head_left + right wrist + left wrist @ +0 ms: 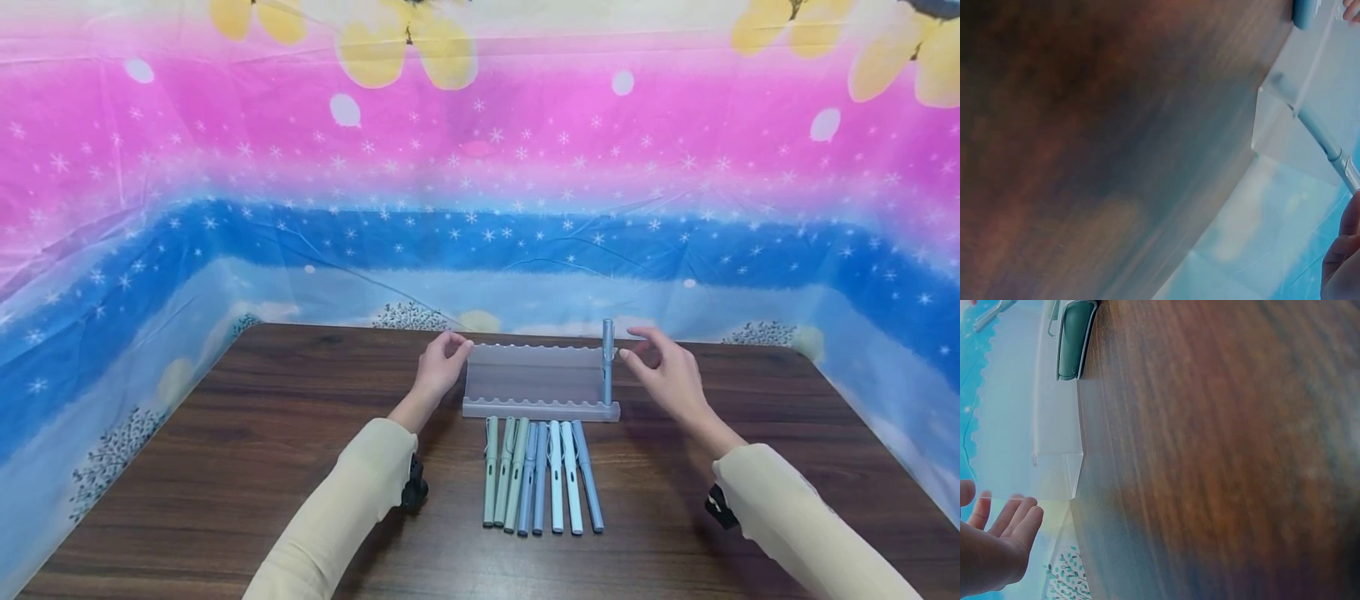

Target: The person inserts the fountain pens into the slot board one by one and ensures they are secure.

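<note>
A frosted clear pen rack (536,375) with scalloped edges stands on the table. My left hand (441,360) pinches its upper left corner between thumb and fingers; in the left wrist view the other fingers (1024,519) stretch along its side edge. One blue-grey pen (607,367) stands upright in the rack's right end slot. Beside that pen is my right hand (667,375), thumb and index finger apart, nothing held between them. In front of the rack lie several capped pens (537,479) in a row, green at the left, then blue-grey and pale blue.
The dark wood-grain table (300,400) reaches back to a printed cloth (480,242) hung around its far and side edges. Black wrist cameras (415,486) sit at the cuffs of both cream sleeves (345,508).
</note>
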`<state>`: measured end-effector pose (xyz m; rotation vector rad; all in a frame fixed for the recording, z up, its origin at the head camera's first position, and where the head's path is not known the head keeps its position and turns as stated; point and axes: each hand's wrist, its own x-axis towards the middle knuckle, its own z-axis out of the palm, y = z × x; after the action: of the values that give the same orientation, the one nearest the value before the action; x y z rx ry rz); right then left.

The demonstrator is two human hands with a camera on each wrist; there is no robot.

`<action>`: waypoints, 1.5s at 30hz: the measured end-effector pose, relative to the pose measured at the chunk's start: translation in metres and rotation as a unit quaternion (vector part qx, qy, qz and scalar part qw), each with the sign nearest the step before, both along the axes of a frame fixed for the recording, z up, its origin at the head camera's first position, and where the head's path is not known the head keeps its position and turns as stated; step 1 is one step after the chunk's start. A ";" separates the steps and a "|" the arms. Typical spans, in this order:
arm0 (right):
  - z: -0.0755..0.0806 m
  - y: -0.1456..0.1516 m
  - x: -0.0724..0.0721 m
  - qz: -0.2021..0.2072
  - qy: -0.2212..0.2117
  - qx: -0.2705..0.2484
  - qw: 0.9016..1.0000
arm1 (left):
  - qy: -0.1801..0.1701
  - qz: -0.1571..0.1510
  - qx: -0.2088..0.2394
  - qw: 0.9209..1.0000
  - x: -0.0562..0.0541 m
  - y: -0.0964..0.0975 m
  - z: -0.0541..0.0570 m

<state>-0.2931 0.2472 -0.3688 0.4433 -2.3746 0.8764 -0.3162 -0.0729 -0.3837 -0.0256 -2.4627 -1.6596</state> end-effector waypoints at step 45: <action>-0.027 -0.026 0.049 0.129 -0.304 0.030 0.943 | 0.007 0.000 0.003 1.000 0.001 0.000 0.000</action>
<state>-0.2443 0.2214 -0.3954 0.5847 -2.9569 1.1967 -0.3155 -0.0727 -0.3841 -0.0363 -2.4481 -1.6611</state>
